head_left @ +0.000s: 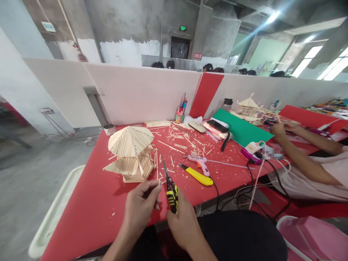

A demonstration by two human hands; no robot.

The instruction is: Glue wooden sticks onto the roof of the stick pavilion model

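My left hand point(143, 203) is closed in a pinch on a short wooden stick point(160, 182) at the front of the red table point(100, 210). Beside it, my right hand point(183, 219) grips black-and-yellow pliers point(171, 194), their jaws pointing up and away from me. The pliers' tip is apart from the stick. Just beyond my left hand stands a pavilion model point(132, 152) built of wooden sticks, with a ribbed roof and a lower eave. Loose stick pieces point(172, 161) lie between the model and the pliers.
A yellow utility knife point(198, 175) and a pink glue gun point(199, 162) lie right of the pliers, cords trailing over the edge. Behind are wood scraps, a pen cup point(179, 115) and a green board point(239, 127). A co-worker's arms point(307, 145) are at the right, near another stick model point(250, 107).
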